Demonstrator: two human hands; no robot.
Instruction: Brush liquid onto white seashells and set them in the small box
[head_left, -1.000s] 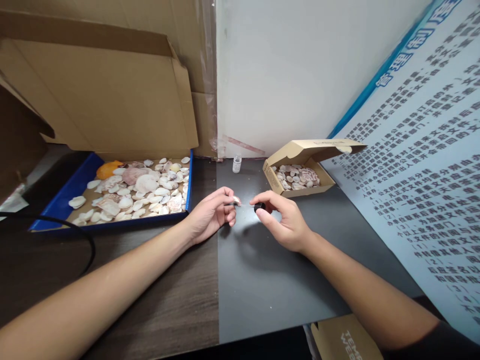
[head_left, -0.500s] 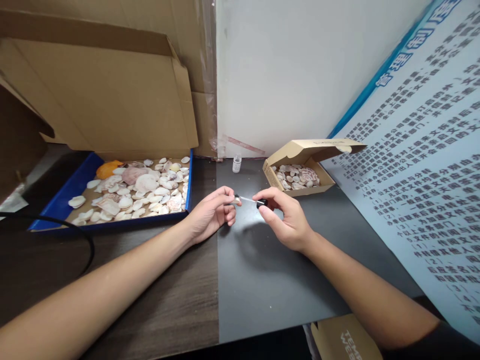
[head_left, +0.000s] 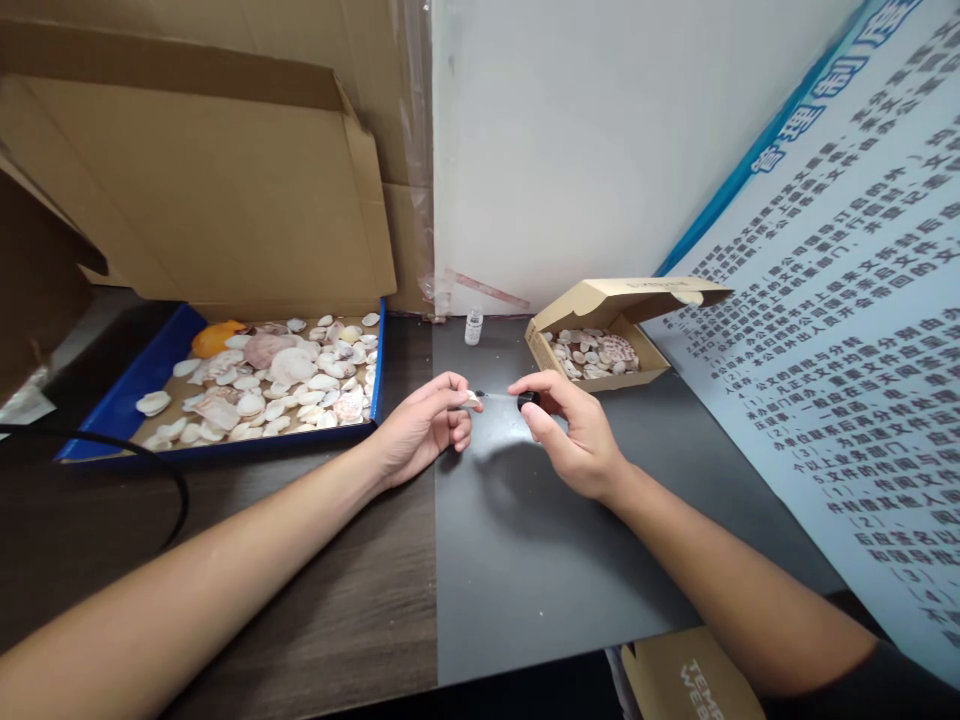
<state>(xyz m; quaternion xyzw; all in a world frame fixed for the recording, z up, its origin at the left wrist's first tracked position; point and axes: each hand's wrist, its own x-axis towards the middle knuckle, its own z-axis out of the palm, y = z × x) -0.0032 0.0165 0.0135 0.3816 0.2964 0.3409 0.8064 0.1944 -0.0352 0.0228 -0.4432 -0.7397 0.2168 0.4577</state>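
My left hand [head_left: 429, 428] pinches a small pale piece that looks like a shell [head_left: 474, 401] between thumb and index finger. Facing it, my right hand [head_left: 574, 430] grips a brush applicator by its black cap [head_left: 528, 400]. From the cap a thin clear stem [head_left: 501, 398] points left, and its dark tip [head_left: 481, 394] is at the edge of the shell; whether they touch I cannot tell. Behind the hands a small clear bottle [head_left: 473, 328] with a printed label stands upright without a cap.
On the left, an open blue cardboard box [head_left: 380, 360] holds many shells, one of them orange. A smaller brown box [head_left: 660, 362] at the back right has shells inside and its lid raised. A black cable [head_left: 176, 490] curves at the left. A printed poster [head_left: 847, 300] leans along the right.
My right hand has shifted slightly to the right with the brush applicator, drawing its tip toward the right edge of the shell. My left hand stays in place.
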